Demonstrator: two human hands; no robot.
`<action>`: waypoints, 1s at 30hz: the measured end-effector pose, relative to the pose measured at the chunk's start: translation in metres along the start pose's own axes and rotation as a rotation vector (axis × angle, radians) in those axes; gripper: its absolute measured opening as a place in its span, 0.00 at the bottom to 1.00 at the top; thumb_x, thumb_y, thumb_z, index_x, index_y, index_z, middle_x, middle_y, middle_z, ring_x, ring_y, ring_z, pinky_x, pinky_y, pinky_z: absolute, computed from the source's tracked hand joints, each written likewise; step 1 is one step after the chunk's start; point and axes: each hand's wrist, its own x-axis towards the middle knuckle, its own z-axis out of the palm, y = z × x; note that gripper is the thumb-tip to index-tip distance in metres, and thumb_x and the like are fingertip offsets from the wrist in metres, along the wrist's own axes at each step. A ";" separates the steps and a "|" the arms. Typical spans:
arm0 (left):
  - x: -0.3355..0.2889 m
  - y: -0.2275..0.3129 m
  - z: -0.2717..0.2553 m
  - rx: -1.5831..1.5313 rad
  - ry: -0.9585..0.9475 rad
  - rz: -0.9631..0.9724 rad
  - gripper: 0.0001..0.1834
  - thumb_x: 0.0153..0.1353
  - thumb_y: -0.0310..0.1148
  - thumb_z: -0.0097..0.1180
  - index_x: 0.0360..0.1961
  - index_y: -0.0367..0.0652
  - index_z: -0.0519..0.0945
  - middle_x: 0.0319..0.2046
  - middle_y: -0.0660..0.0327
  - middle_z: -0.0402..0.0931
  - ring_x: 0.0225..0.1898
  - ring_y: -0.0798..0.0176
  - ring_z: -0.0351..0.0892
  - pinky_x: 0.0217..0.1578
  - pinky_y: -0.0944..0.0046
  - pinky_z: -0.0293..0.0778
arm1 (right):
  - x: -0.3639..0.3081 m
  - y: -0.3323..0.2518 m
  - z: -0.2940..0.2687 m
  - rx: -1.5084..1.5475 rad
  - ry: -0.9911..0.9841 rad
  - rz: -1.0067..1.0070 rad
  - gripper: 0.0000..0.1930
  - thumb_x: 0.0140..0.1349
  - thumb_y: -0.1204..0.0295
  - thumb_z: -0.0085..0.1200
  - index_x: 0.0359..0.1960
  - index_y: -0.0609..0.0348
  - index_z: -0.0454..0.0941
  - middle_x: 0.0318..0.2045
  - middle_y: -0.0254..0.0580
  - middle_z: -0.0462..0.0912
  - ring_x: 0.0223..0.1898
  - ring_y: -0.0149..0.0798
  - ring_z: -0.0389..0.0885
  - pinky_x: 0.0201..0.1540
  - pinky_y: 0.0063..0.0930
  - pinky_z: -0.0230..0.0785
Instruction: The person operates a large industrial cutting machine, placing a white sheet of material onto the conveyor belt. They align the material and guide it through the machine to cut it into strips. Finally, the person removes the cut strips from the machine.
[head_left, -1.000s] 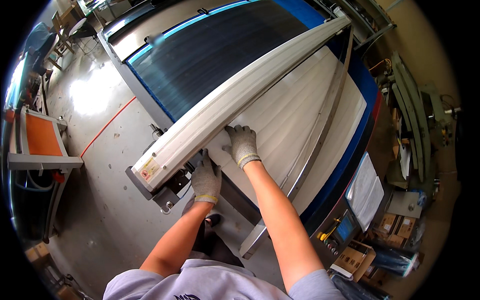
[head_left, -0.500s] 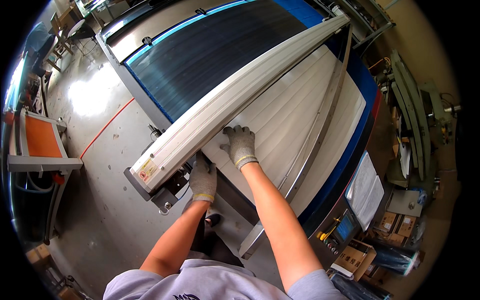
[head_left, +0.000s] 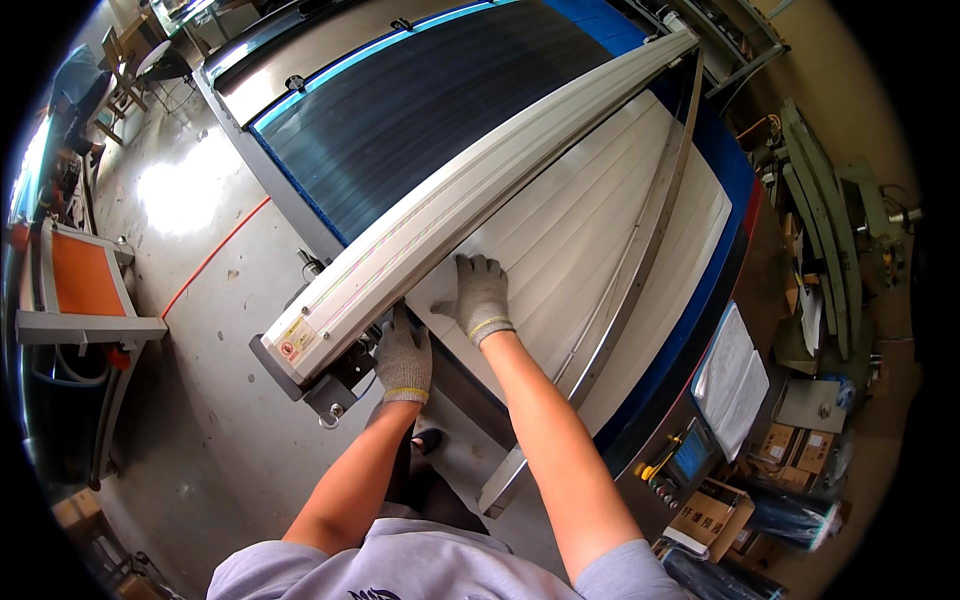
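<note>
A gloved left hand, my left hand (head_left: 404, 362), reaches to the near left edge of a large flat machine table, just under the lower end of a long white beam (head_left: 470, 190). Its visible fingers stretch forward beside the dark bracket (head_left: 345, 372) at the beam's end; the fingertips are partly hidden there. My right hand (head_left: 482, 298), in the same grey knit glove, lies palm down on a pale, striped sheet-like surface (head_left: 570, 240). Its fingers are stretched out and the thumb sticks out to the left. Nothing shows in its grip.
The beam crosses the table diagonally, with a dark panel (head_left: 430, 100) beyond it. A metal bar (head_left: 640, 250) slants over the pale surface. A control screen with buttons (head_left: 690, 452) and papers (head_left: 732, 375) sit at the right edge. A red hose (head_left: 215, 255) lies on the floor.
The fingers of my right hand have straightened and its thumb has spread outward to the left. My left hand has barely shifted. The beam and bar look the same.
</note>
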 end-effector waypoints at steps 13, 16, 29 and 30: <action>-0.001 0.003 -0.001 0.061 0.012 0.004 0.40 0.60 0.42 0.57 0.71 0.52 0.54 0.38 0.44 0.75 0.36 0.44 0.81 0.35 0.47 0.77 | -0.003 -0.017 -0.016 -0.019 -0.118 0.032 0.44 0.40 0.44 0.70 0.59 0.51 0.70 0.50 0.44 0.75 0.56 0.45 0.71 0.58 0.42 0.61; -0.001 0.007 -0.005 0.061 0.018 0.028 0.39 0.59 0.41 0.57 0.70 0.50 0.56 0.38 0.44 0.75 0.36 0.44 0.81 0.34 0.47 0.78 | -0.009 -0.012 -0.011 0.018 0.017 -0.018 0.41 0.41 0.46 0.69 0.59 0.47 0.71 0.47 0.46 0.76 0.51 0.48 0.73 0.55 0.43 0.63; -0.002 -0.004 0.007 0.079 0.088 0.073 0.38 0.59 0.42 0.58 0.67 0.41 0.59 0.41 0.45 0.75 0.37 0.44 0.81 0.36 0.48 0.78 | 0.002 -0.010 -0.006 -0.085 -0.257 -0.118 0.39 0.52 0.53 0.64 0.66 0.40 0.61 0.44 0.41 0.81 0.49 0.44 0.79 0.51 0.42 0.69; -0.001 -0.003 0.006 0.078 0.075 0.070 0.38 0.59 0.42 0.58 0.67 0.41 0.59 0.41 0.45 0.75 0.37 0.44 0.81 0.36 0.48 0.78 | 0.002 -0.009 -0.003 -0.086 -0.246 -0.125 0.38 0.52 0.53 0.64 0.65 0.41 0.62 0.45 0.41 0.81 0.49 0.44 0.79 0.51 0.42 0.69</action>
